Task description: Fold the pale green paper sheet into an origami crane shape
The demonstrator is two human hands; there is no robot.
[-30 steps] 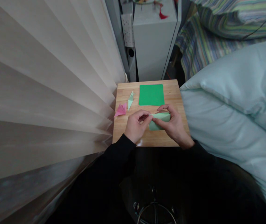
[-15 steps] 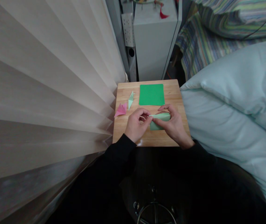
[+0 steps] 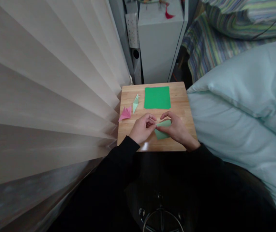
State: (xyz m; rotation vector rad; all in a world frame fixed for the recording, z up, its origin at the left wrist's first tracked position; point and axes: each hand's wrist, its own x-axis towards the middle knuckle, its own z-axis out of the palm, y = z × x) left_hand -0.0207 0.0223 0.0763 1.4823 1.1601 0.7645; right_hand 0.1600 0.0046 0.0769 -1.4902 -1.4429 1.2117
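Observation:
A light green sheet of origami paper (image 3: 162, 134) is held between my two hands, low over the wooden table. My left hand (image 3: 143, 127) pinches its left edge between thumb and fingertips. From the right, my right hand (image 3: 176, 129) grips the sheet with the thumb across its near face, hiding part of it; the index finger arches above. Beyond the hands lies a flat stack of bright green paper (image 3: 157, 97). To the left sit a pink folded paper figure (image 3: 125, 113) and a pale green folded paper figure (image 3: 135, 104).
The small wooden table (image 3: 179, 96) stands between a pleated curtain (image 3: 80, 80) on the left and a pale blue quilt (image 3: 237, 103) on the right. Behind it rises a white cabinet (image 3: 161, 51). A round metal stool base (image 3: 162, 219) shows below.
The light green paper has tilted and shifted slightly toward me and left. My right hand has moved left, its fingers closer to my left hand.

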